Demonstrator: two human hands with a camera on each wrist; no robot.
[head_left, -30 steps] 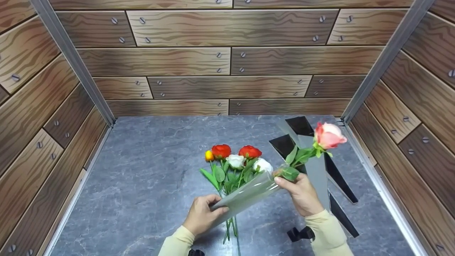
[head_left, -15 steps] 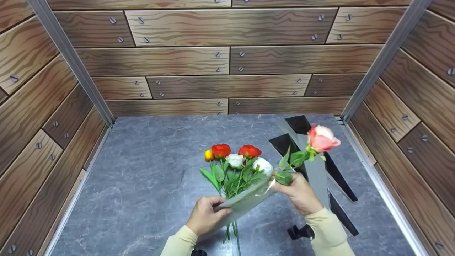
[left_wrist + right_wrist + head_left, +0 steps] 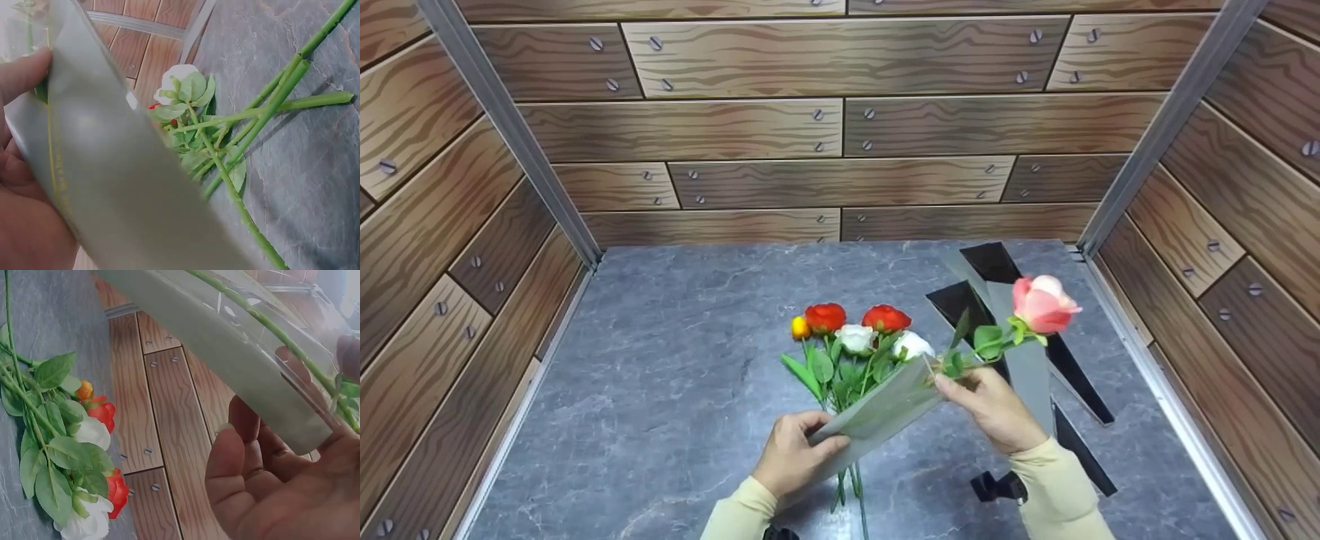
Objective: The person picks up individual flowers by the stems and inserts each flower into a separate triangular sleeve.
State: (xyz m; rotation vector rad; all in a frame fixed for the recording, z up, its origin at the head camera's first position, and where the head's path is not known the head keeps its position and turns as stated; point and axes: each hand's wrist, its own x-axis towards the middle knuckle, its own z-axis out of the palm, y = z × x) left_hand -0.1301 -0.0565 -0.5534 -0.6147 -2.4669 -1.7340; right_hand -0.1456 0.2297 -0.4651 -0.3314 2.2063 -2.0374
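Observation:
A pink rose (image 3: 1044, 304) has its stem running into a grey and clear flower sleeve (image 3: 877, 416), slanted above the table. My left hand (image 3: 802, 454) pinches the sleeve's lower end between thumb and fingers. At the upper end my right hand (image 3: 994, 405) holds the sleeve's mouth beside the rose stem, its fingers curled behind the film. The right wrist view shows the stem (image 3: 270, 323) inside the clear side. Beneath the sleeve lie several loose flowers: red blooms (image 3: 887, 319), white blooms (image 3: 856, 339) and a yellow-orange tulip (image 3: 800, 328), their stems (image 3: 247, 115) crossing.
More grey and black sleeves (image 3: 1030, 375) lie fanned out at the right, partly under the rose. A small black object (image 3: 997, 487) sits by the right forearm. Wood-patterned walls (image 3: 840, 127) enclose the marbled grey table (image 3: 660, 360) on three sides.
The rose head has shifted slightly left and down, and its leaves have come closer to the sleeve's mouth. Both hands keep their hold, the left moving slightly to the right.

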